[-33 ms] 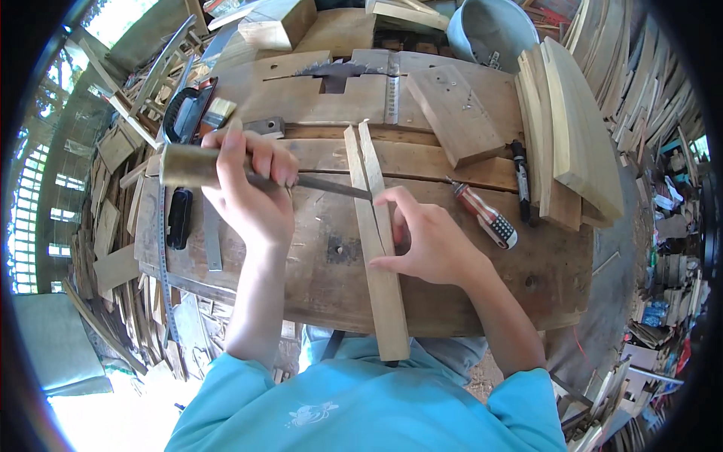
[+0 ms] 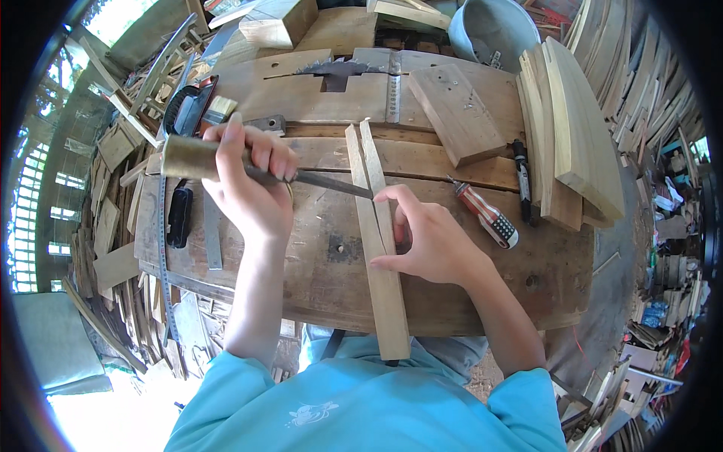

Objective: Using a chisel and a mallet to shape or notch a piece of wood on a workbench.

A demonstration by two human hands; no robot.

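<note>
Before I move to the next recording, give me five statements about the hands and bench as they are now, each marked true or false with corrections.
1. The left hand holds a chisel-like tool, its blade pointing toward a wooden strip. True.
2. The strip is whole from end to end. False: a split opens it lengthwise from its far end.
3. The right hand touches the strip. True.
4. No tool lies to the right of the strip. False: a striped-handled tool lies there.
5. A bluish bucket is at the far side of the workbench, right of centre. True.
</note>
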